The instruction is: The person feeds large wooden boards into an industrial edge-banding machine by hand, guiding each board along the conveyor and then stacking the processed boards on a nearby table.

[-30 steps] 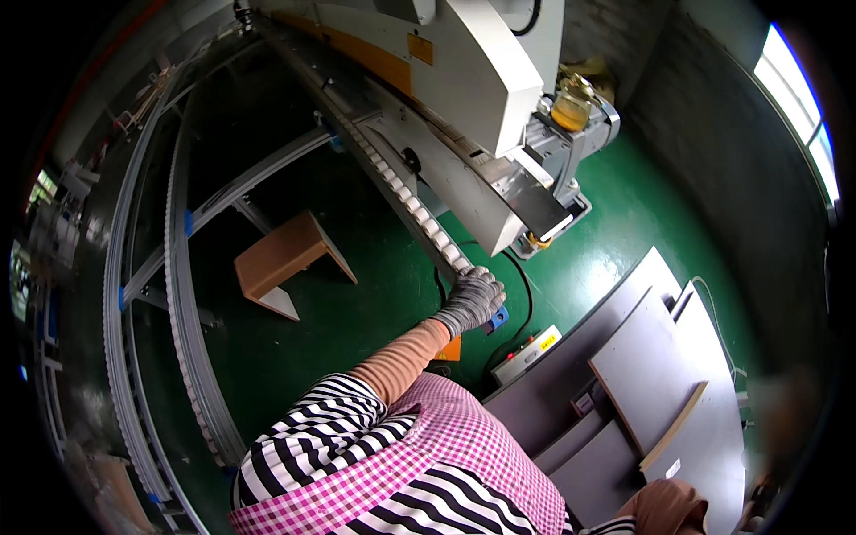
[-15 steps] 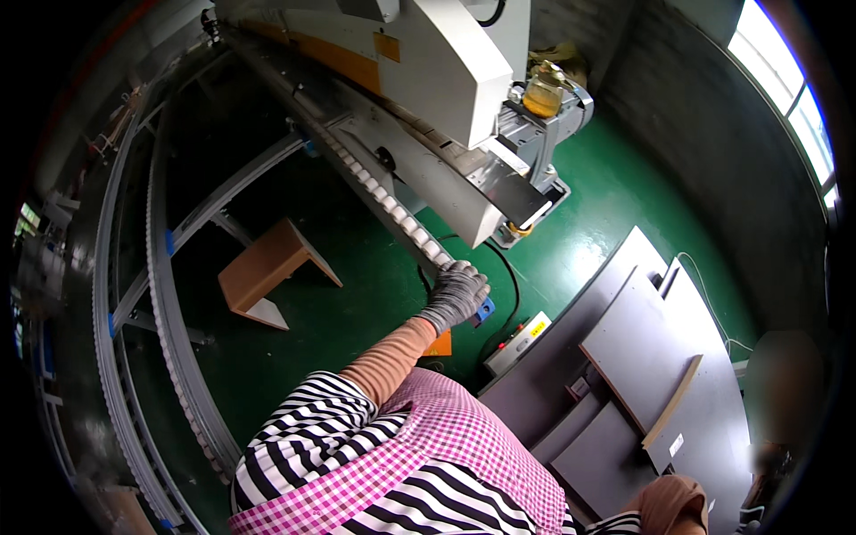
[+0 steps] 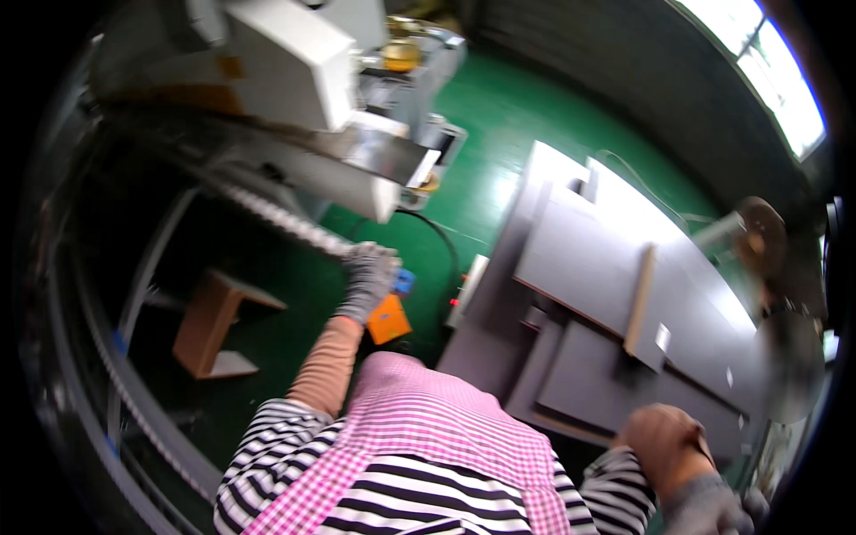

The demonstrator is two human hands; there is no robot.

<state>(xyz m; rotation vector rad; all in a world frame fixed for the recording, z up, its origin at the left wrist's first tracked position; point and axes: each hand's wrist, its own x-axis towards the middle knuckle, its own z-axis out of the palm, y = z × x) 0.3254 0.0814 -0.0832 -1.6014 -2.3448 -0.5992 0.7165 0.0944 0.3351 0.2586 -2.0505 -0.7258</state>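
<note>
My left hand (image 3: 369,278), in a grey knit glove with a tan sleeve cover, is closed over the near end of a long roller rail (image 3: 276,218) that runs out from a white machine (image 3: 294,67). Just below that hand are a small blue part (image 3: 405,283) and an orange block (image 3: 390,319). My right hand (image 3: 709,510), also gloved in grey, is at the lower right edge beside a stack of grey panels (image 3: 588,259). Whether it holds anything is hidden. A pink checked apron over a striped shirt fills the bottom.
A thin wooden strip (image 3: 640,299) lies across the grey panels. A small wooden stool (image 3: 209,325) stands on the green floor (image 3: 499,116) at the left. A black cable (image 3: 439,234) loops between machine and panels. Curved metal rails (image 3: 125,392) run along the left side.
The view has swung toward the right, bringing the grey panels to the middle. My left hand stays on the roller rail's end. My right hand shows more at the lower right.
</note>
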